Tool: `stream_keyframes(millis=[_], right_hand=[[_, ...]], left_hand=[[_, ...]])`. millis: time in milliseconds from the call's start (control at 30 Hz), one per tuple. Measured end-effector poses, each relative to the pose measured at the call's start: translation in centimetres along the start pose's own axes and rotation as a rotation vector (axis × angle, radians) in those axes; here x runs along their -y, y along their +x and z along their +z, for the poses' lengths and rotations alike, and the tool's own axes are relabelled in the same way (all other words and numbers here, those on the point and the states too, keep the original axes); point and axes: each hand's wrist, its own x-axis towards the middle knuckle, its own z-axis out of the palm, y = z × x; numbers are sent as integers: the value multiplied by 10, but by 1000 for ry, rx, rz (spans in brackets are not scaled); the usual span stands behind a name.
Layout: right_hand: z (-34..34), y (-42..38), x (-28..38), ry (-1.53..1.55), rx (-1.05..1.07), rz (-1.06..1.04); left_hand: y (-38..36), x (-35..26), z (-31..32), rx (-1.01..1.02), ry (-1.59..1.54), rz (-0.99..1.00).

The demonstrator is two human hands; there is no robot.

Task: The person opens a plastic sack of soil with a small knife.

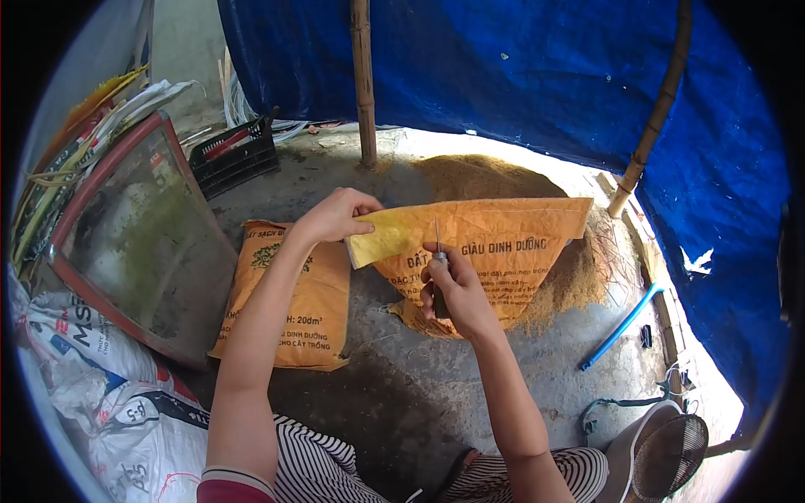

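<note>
My left hand [342,215] pinches the upper left corner of an orange printed sack [511,226], which stands upright with a straight top edge. That corner looks yellow where light passes through it. In my right hand [459,293] is an awl-like tool [438,251], with a dark handle and a thin metal spike pointing up. The spike lies in front of the sack's printed face, its tip a little below the top edge. A second orange sack [310,344], full and flat-lying, rests on the floor beneath my left forearm.
A brown grainy heap [486,180] lies behind the sack. At left are a red-framed pane [142,226], a black crate [239,159] and white sacks [151,444]. Right of me are a blue tube [620,327] and a bucket [646,436] with a sieve [671,457]. Bamboo poles [365,84] stand before a blue tarp [520,67].
</note>
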Motion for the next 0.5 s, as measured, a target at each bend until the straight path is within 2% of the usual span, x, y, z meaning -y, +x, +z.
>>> stream_keyframes(millis=[67,100,167,200,267,500], right_hand=[[5,-9,4,66,-15,39],[4,-11,3,71,-25,42],[1,-10,3,-73,75,99],[-1,-10,3,-70,67,99],[-6,-9,2,-57,72,104],[-10,-2,-1,-72,85,145]], left_hand=[[0,-12,9,-159,-87,68],[5,-17,16,-148,-89,71],[15,-25,27,-276,-67,187],[19,-28,28,-268,-69,191],[28,-33,26,-121,64,0],[35,-20,27,-69,-1,4]])
